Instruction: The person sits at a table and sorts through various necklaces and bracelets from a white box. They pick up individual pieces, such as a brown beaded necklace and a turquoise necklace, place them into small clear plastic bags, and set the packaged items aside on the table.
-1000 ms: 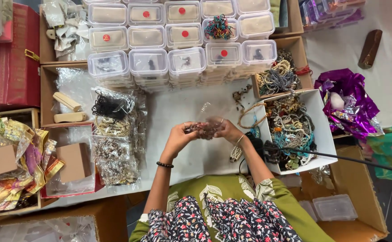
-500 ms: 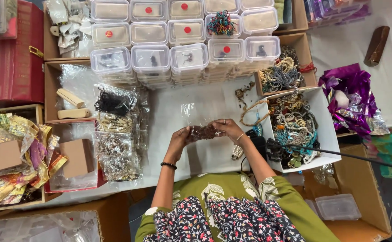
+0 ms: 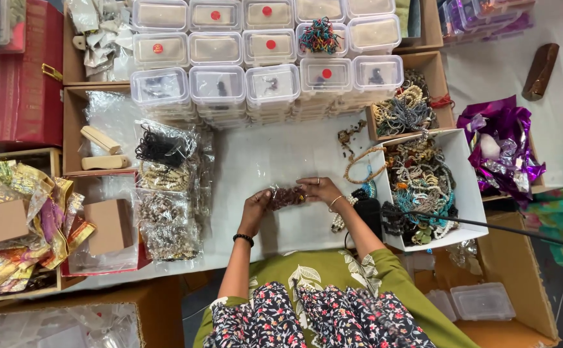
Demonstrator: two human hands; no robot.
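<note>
Hands lowered; fingers pinch bead packet, seemingly closed.

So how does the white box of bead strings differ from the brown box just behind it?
The white box is larger, set askew, with pale walls; the brown box is smaller, squared to the table, with cardboard walls. The white box holds teal and dark strands; the brown box mostly cream and grey. Both are open and hold tangled beads.

A white table carries the things. Along its far edge stand stacks of clear lidded boxes. At its left edge lie clear bags of beads. At the right edge sits a white tray full of bracelets.
</note>
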